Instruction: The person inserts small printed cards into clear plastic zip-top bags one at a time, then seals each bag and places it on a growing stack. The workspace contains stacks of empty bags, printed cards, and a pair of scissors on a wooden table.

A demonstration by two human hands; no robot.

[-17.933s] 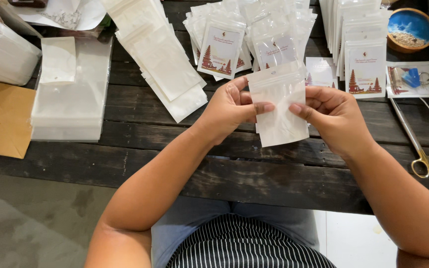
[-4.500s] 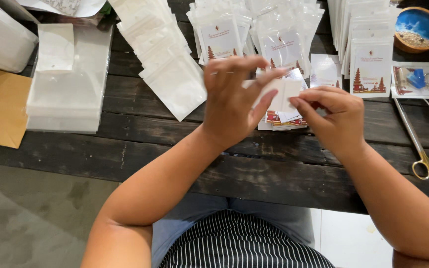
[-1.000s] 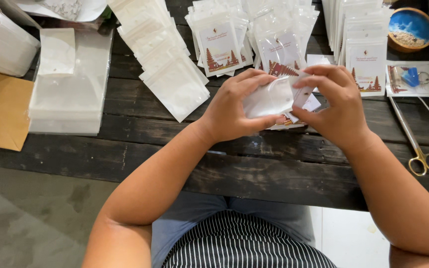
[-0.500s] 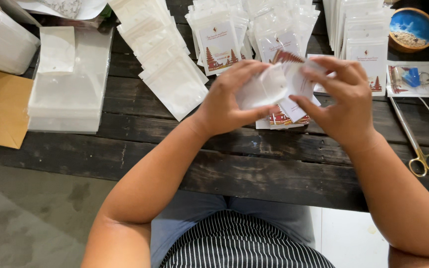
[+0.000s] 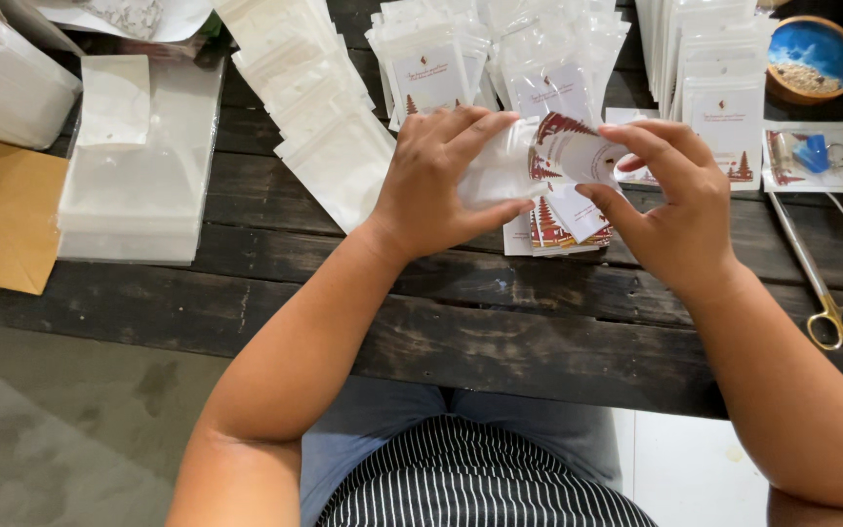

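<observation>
Above the dark plank wooden desk [image 5: 275, 293], the left hand [image 5: 436, 185] has its grip closed on a clear plastic sleeve [image 5: 500, 171], thumb beneath and fingers on top. The right hand [image 5: 680, 210] pinches a white card with red tree print [image 5: 578, 156] at the sleeve's mouth; the card seems partly inside. Just below lies a small pile of printed cards [image 5: 548, 234]. Gold-handled scissors [image 5: 822, 283] lie near the right wrist, and a stack of clear bags [image 5: 139, 185] sits well to the left.

The cards [image 5: 563, 220] are white with red trees. The table [image 5: 461, 312] is dark. The bowl [image 5: 814, 54] is blue inside. The scissors [image 5: 822, 283] have gold handles. The envelope [image 5: 2, 215] is brown.
</observation>
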